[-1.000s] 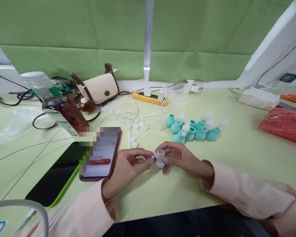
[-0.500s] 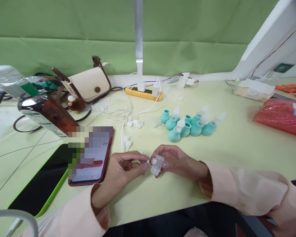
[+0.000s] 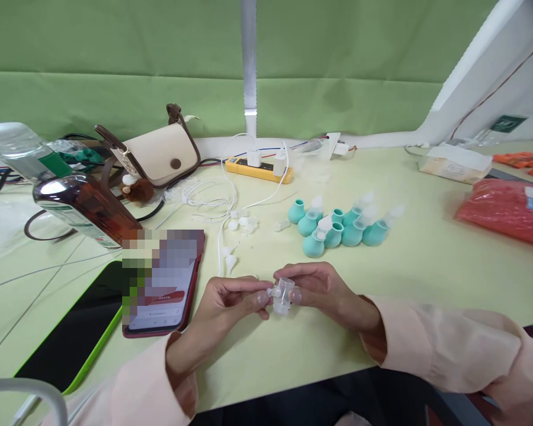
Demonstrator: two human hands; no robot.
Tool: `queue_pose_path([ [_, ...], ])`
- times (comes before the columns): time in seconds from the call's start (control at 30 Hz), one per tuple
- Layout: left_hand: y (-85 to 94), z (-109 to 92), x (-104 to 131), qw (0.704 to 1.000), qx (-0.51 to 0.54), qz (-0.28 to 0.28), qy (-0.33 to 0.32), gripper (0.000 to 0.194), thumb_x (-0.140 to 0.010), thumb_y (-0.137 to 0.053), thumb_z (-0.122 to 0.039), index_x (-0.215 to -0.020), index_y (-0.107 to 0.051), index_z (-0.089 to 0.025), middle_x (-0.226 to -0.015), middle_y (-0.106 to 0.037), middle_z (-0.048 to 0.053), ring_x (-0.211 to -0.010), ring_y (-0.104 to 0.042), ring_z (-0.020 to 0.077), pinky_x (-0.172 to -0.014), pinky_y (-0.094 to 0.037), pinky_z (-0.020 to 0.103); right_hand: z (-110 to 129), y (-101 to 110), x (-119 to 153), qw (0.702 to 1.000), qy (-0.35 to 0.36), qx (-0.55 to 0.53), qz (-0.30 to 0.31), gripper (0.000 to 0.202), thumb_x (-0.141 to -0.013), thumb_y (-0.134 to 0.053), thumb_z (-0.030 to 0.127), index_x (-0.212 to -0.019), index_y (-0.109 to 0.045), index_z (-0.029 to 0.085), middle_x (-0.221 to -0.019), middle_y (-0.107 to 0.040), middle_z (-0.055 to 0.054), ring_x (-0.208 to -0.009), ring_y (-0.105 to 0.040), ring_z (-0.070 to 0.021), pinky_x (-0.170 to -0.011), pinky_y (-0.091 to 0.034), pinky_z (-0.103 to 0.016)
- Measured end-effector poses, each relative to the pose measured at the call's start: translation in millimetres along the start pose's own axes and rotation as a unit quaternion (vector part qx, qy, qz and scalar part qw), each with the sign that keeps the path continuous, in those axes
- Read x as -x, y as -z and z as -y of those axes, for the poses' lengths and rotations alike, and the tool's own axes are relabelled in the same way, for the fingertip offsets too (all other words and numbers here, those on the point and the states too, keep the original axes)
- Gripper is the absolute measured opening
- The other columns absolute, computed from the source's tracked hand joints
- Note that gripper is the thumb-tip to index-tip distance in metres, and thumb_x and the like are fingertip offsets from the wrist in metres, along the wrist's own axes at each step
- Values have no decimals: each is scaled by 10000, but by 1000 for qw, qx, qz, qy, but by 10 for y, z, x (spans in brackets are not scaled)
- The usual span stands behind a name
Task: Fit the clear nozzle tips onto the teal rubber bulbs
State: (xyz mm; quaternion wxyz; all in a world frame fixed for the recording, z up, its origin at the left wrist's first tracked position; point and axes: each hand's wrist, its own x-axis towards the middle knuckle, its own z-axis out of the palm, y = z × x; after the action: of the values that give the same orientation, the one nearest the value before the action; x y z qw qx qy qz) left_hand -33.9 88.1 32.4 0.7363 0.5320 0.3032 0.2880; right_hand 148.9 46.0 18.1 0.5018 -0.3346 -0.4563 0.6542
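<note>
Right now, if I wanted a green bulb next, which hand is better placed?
Probably your right hand: the green bulbs stand just beyond it. It holds the clear piece, though. Your left hand, busy at that piece's side, is farther off, by the red-cased phone.

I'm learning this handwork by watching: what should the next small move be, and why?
Probably a gentle push with the left hand toward the fitting: it pinches a small whitish piece at the side of the clear plastic fitting, which the right hand holds. Whether the piece is fully seated is hard to see, so pressing it in seems sensible.
</note>
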Motion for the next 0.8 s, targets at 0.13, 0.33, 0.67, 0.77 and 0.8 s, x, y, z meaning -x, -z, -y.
queue_pose_path([
  [0.13,-11,3,-3,1000,-17,7,-6,126,-737,-618,-181,-820,-713,-172,-608,-644,-1,-560,-551,67,-570,-453,151,-1,-12,0,1000,2,5,3,229,-709,-641,151,-934,-640,192,-898,-614,-26,-839,-572,-118,-728,-484,-235],
  [0.33,-4,46,-26,1000,-18,-21,-3,145,-710,-643,-161,-839,-706,-183,-714,-671,13,-599,-580,85,-588,-469,174,5,-44,13,999,36,19,0,218,-706,-641,138,-918,-649,186,-860,-583,-16,-822,-555,-113,-727,-470,-234],
  [0.67,-25,21,-12,999,-28,-5,-42,136,-716,-628,-130,-797,-716,-194,-706,-649,11,-652,-574,99,-607,-459,182,-26,-63,4,998,58,31,5,249,-705,-629,103,-936,-648,194,-847,-573,-14,-796,-577,-115,-697,-492,-238],
  [0.77,-15,37,-12,998,-27,-5,-48,133,-712,-633,-132,-792,-715,-200,-738,-649,14,-691,-573,110,-631,-455,192,-25,-66,3,999,42,29,5,243,-703,-634,114,-933,-648,193,-862,-582,-20,-795,-587,-121,-666,-499,-231],
  [0.8,-12,39,-14,998,-28,-4,-51,132,-712,-633,-133,-791,-715,-202,-749,-648,15,-703,-572,113,-639,-453,195,-22,-66,3,999,37,29,4,241,-701,-638,119,-932,-647,191,-861,-587,-21,-792,-591,-122,-658,-501,-228],
])
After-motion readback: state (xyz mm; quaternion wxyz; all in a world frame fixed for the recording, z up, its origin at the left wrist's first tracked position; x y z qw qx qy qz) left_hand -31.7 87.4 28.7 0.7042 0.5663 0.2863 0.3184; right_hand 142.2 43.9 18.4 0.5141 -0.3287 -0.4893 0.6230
